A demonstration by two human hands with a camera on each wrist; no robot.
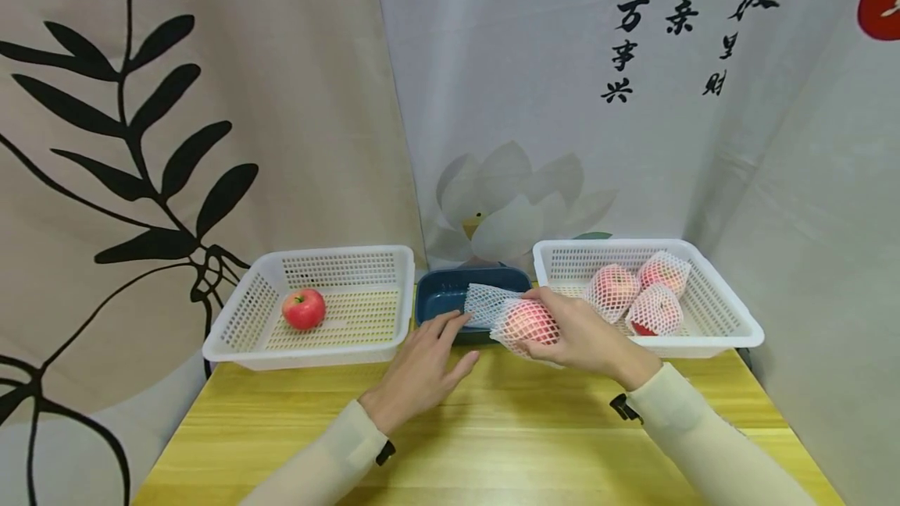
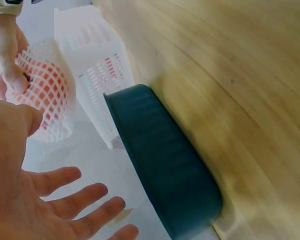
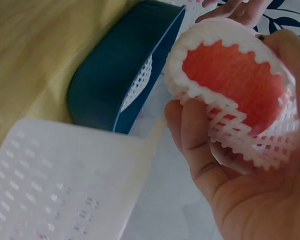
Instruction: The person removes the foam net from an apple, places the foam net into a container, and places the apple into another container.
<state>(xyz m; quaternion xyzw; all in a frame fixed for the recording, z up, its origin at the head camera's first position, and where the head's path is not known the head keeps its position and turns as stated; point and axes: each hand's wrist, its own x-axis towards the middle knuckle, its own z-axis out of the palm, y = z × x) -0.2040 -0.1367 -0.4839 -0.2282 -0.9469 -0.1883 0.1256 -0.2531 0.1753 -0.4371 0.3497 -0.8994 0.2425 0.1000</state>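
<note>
My right hand grips a red apple in a white foam net sleeve, held above the table in front of the dark blue tray. Red skin shows bare through the sleeve's open end in the right wrist view, with fingers and thumb round its sides. Beside it, my left hand has its fingers extended and spread, nothing in its palm in the left wrist view. Its fingertips lie near the tray's front edge and the loose white foam net, which lies in the tray and is partly hidden by the held apple.
A white perforated basket on the left holds one bare red apple. The right white basket contains three net-sleeved apples. All stand along the back of the wooden table, before a printed curtain.
</note>
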